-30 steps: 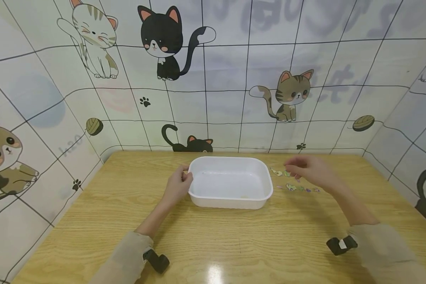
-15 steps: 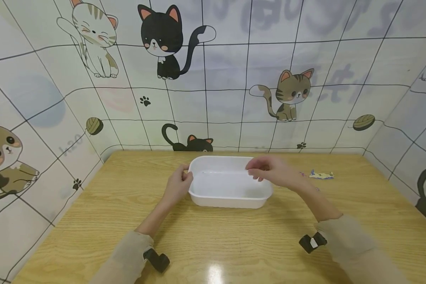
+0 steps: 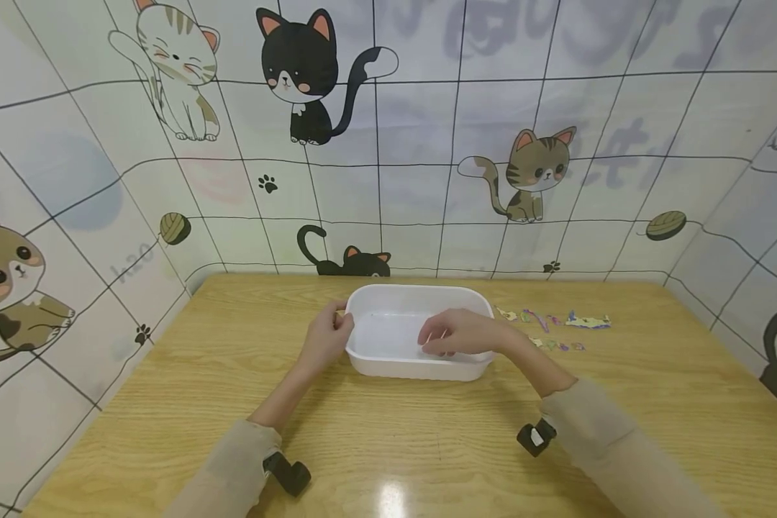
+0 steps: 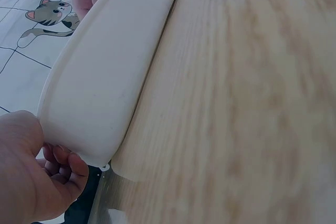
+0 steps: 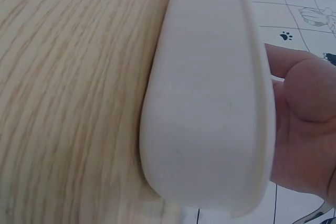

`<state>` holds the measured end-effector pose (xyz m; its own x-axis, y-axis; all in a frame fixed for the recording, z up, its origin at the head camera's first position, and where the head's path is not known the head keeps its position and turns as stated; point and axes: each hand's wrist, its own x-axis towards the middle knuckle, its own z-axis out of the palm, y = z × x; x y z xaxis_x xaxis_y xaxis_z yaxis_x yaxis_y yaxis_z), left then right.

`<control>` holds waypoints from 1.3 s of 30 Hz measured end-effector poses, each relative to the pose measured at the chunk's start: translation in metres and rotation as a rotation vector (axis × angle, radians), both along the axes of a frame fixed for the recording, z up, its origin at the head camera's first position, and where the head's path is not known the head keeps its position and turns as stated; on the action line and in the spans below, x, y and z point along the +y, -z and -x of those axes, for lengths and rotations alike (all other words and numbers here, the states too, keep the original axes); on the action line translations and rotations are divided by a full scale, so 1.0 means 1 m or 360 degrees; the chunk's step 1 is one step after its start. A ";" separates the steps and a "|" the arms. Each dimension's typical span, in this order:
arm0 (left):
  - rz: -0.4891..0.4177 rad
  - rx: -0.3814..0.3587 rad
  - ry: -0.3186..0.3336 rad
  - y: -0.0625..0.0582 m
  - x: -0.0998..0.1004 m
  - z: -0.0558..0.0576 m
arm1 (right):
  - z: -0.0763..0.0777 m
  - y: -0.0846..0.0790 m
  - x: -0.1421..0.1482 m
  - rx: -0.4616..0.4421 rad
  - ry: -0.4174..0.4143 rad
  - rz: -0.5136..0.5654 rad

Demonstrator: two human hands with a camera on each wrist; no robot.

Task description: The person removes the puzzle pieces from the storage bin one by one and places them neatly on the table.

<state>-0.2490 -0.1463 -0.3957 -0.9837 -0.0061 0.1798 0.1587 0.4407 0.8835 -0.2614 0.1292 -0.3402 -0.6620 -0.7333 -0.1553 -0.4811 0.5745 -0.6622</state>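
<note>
A white plastic tub [image 3: 414, 369] with rounded corners stands on the wooden table. My left hand [image 3: 326, 334] grips its left end at the rim; in the left wrist view that hand [image 4: 37, 171] has its fingers curled by the outer wall. My right hand [image 3: 462, 332] reaches over the right side into the tub, fingers bent downward near the front inner wall. Seen from the right wrist, the tub wall [image 5: 205, 93] hides those fingertips, and the palm [image 5: 304, 135] shows above the rim. I cannot tell whether the right fingers hold anything.
Right of the tub, small colourful flat pieces lie in two loose rows, among them a purple strip [image 3: 541, 321] and a longer yellow-and-blue piece [image 3: 588, 321]. A cat-printed cloth backdrop [image 3: 421, 187] rises behind the table [image 3: 375, 439].
My right hand has moved left from over the small pieces, across the tub's right rim and down into the tub. The left hand has kept its grip on the rim.
</note>
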 end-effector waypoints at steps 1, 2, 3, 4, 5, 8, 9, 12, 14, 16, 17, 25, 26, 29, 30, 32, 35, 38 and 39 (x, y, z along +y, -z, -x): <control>-0.0001 -0.0001 0.0000 0.000 0.000 0.000 | 0.001 0.002 -0.001 -0.0011 0.0005 -0.0038; -0.0002 0.0000 -0.0001 0.000 0.000 0.000 | 0.002 0.004 -0.002 -0.0011 -0.0004 -0.0077; -0.0004 -0.0001 0.0000 0.000 -0.001 0.000 | 0.003 0.006 -0.003 -0.0012 -0.0019 -0.0110; -0.0008 -0.0004 0.0001 0.000 -0.001 0.000 | 0.004 0.007 -0.004 -0.0012 -0.0025 -0.0141; -0.0010 -0.0009 0.0002 0.000 -0.001 0.000 | 0.005 0.008 -0.005 0.0006 -0.0037 -0.0170; -0.0009 -0.0011 0.0002 0.000 -0.001 0.000 | 0.007 0.009 -0.005 0.0076 -0.0061 -0.0205; -0.0009 -0.0009 0.0002 0.000 -0.001 0.000 | 0.008 0.009 -0.004 0.0104 -0.0057 -0.0213; -0.0008 0.0003 0.0007 -0.001 -0.001 0.001 | 0.009 0.007 0.000 0.0156 -0.0024 -0.0244; -0.0008 0.0001 0.0005 -0.001 -0.001 0.001 | 0.009 0.006 0.002 0.0179 -0.0024 -0.0267; -0.0008 0.0000 0.0010 -0.002 0.000 0.000 | 0.009 0.006 0.005 0.0155 -0.0008 -0.0285; -0.0007 -0.0005 0.0009 -0.002 0.000 0.001 | 0.009 0.006 0.006 0.0131 -0.0002 -0.0287; 0.0001 -0.0003 -0.0003 -0.001 0.001 0.001 | 0.008 0.005 0.006 0.0012 0.0056 -0.0345; 0.0003 -0.0001 -0.0002 0.000 0.000 0.001 | 0.008 0.005 0.006 0.0015 0.0058 -0.0360; 0.0004 0.0002 0.0003 0.000 0.000 0.001 | 0.008 0.004 0.006 0.0034 0.0022 -0.0403; 0.0004 0.0002 0.0002 0.000 0.000 0.001 | 0.009 0.003 0.007 0.0040 0.0008 -0.0418; 0.0005 0.0007 0.0002 0.000 0.000 0.001 | 0.009 0.003 0.008 0.0052 -0.0024 -0.0446; 0.0005 0.0013 0.0003 0.000 0.000 0.001 | 0.010 0.004 0.010 0.0072 -0.0051 -0.0415; 0.0004 0.0011 0.0006 0.000 0.000 0.001 | 0.012 0.006 0.011 0.0066 -0.0037 -0.0271; 0.0002 0.0010 0.0008 0.000 0.000 0.001 | 0.013 0.007 0.011 0.0055 -0.0021 -0.0206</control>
<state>-0.2496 -0.1467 -0.3959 -0.9825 -0.0010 0.1862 0.1667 0.4413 0.8818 -0.2744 0.1403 -0.3473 -0.6591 -0.7171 -0.2268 -0.5101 0.6478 -0.5658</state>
